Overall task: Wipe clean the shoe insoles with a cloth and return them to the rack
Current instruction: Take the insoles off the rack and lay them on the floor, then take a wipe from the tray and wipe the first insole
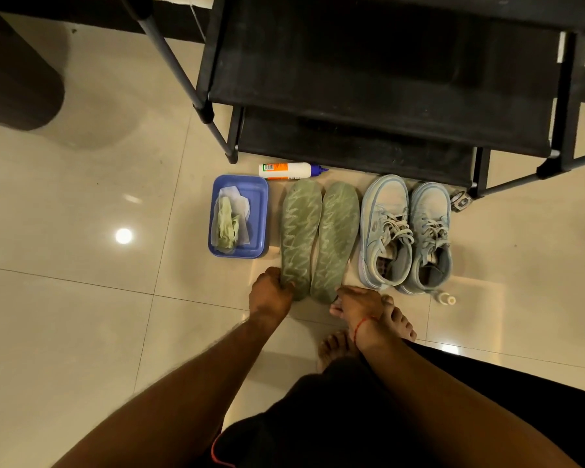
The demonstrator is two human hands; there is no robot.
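**Insoles laid out; wiping apparently not begun**

One rack (382, 96) stands at twelve o'clock. Two shoes (385, 231) sit at three o'clock of two insoles (299, 231), which lie side by side on the floor, heels nearest the person, likely for easy lifting. One tray (262, 192) at nine o'clock keeps one cloth (227, 228) handy. One bottle (289, 171) lies at twelve. The left hand (271, 293) clasps the left one's heel. The right hand (360, 304) touches the other's, but its grasp cannot be judged.

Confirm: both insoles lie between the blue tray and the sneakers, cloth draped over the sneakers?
No. The head view shows the cloth in the blue tray, not over the sneakers; the insoles do lie between tray and sneakers.
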